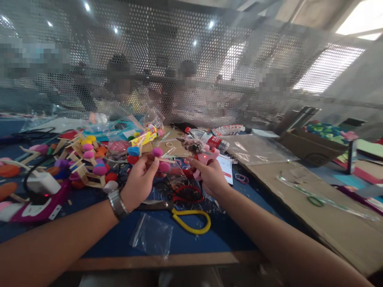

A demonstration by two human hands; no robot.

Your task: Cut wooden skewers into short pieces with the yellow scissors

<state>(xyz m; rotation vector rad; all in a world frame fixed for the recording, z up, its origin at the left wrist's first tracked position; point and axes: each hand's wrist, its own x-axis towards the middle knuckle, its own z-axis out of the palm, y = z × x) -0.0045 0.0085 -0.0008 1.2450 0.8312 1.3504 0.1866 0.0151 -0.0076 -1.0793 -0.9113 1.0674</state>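
My left hand [139, 180], with a metal watch on its wrist, pinches a small craft piece of wooden sticks with pink, red and blue round pads [157, 152]. In my right hand [212, 177] is a pink glue gun [205, 158] with a small red light, its front end covered in greyish clumps. The glue gun's front points up and to the left, near the craft piece; whether they touch I cannot tell. Below my hands lies a pair of scissors [191, 221] with yellow handles, beside a clear zip bag [152, 236].
Several stick pieces with coloured pads [89, 161] are heaped at left, behind a purple power strip [44, 205] with a white plug. A bottle [214, 140] and phone [225, 167] lie beyond my right hand. A cardboard box [314, 147] stands at right, a perforated screen [167, 52] behind.
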